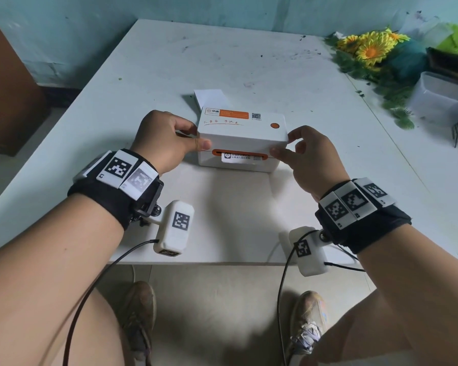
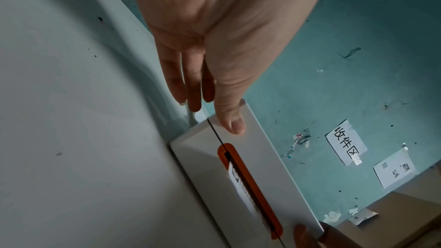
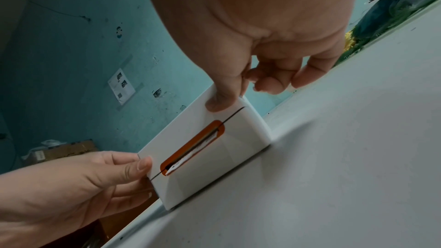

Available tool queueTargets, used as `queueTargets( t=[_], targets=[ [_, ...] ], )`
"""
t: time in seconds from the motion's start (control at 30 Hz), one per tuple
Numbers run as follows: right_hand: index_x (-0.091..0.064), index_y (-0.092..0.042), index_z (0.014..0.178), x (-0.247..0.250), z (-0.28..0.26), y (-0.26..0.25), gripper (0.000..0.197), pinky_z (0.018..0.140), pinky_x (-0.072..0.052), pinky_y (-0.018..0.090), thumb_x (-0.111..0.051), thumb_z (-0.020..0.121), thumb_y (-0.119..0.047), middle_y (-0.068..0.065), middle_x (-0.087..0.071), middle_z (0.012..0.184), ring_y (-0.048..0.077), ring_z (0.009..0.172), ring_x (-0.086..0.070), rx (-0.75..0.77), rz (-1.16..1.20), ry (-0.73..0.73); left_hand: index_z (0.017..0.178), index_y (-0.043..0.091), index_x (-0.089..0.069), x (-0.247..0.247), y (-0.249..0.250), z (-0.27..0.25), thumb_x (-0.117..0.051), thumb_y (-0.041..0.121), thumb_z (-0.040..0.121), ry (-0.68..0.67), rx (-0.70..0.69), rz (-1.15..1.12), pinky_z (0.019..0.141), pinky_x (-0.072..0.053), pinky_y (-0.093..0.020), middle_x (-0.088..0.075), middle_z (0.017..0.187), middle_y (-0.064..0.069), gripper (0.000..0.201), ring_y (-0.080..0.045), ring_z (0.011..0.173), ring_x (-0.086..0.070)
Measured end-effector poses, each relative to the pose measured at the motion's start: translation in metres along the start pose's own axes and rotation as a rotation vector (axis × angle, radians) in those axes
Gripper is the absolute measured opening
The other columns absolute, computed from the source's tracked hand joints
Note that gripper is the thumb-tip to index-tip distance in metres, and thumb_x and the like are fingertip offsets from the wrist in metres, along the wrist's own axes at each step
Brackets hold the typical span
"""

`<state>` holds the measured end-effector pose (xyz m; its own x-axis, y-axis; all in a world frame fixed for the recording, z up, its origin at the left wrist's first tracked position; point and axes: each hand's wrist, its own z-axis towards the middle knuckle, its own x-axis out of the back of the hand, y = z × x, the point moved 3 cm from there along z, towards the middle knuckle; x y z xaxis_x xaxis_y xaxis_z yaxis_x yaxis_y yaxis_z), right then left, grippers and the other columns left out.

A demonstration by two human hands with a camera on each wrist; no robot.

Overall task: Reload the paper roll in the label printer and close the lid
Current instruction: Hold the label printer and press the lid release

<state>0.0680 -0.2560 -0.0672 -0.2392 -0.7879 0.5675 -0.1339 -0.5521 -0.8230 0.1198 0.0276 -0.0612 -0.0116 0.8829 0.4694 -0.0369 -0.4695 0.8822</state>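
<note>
The white label printer (image 1: 242, 133) stands mid-table with its lid down; only a thin seam shows across the front (image 2: 216, 135). A printed label strip (image 1: 237, 157) sticks out of the orange-rimmed slot (image 1: 239, 152). My left hand (image 1: 193, 137) holds the lid's left end, thumb (image 2: 236, 125) on the front face and fingers along the side. My right hand (image 1: 284, 143) holds the right end, thumb (image 3: 214, 105) on the front corner, other fingers curled beside the printer. The paper roll inside is hidden.
A white sheet of paper (image 1: 209, 97) lies just behind the printer. Artificial sunflowers (image 1: 370, 48) and a clear plastic bin (image 1: 439, 99) crowd the table's right edge. A brown board (image 1: 8, 88) stands off the left side. The table's near edge (image 1: 222, 261) is below my wrists.
</note>
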Motion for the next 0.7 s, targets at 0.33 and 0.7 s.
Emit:
queueTargets(
  t=[0.33, 0.7],
  targets=[
    [-0.059, -0.025, 0.103, -0.003, -0.004, -0.005, 0.021, 0.087, -0.066, 0.063, -0.079, 0.101, -0.031, 0.015, -0.076, 0.116, 0.038, 0.099, -0.079, -0.051, 0.177, -0.014, 0.092, 0.011, -0.079, -0.006, 0.0, -0.001, -0.089, 0.016, 0.087, -0.01, -0.043, -0.136, 0.092, -0.066, -0.05, -0.08, 0.109, -0.013, 0.013, -0.039, 0.099, -0.08],
    [-0.054, -0.021, 0.113, 0.001, -0.007, -0.017, 0.03, 0.088, -0.062, 0.048, -0.066, 0.107, -0.047, -0.003, -0.067, 0.108, 0.025, 0.099, -0.071, -0.03, 0.148, 0.001, 0.109, 0.023, -0.054, -0.021, 0.003, 0.005, -0.061, 0.053, 0.097, -0.013, -0.06, -0.057, 0.104, -0.055, -0.049, -0.062, 0.113, 0.006, 0.033, -0.026, 0.108, -0.065]
  ],
)
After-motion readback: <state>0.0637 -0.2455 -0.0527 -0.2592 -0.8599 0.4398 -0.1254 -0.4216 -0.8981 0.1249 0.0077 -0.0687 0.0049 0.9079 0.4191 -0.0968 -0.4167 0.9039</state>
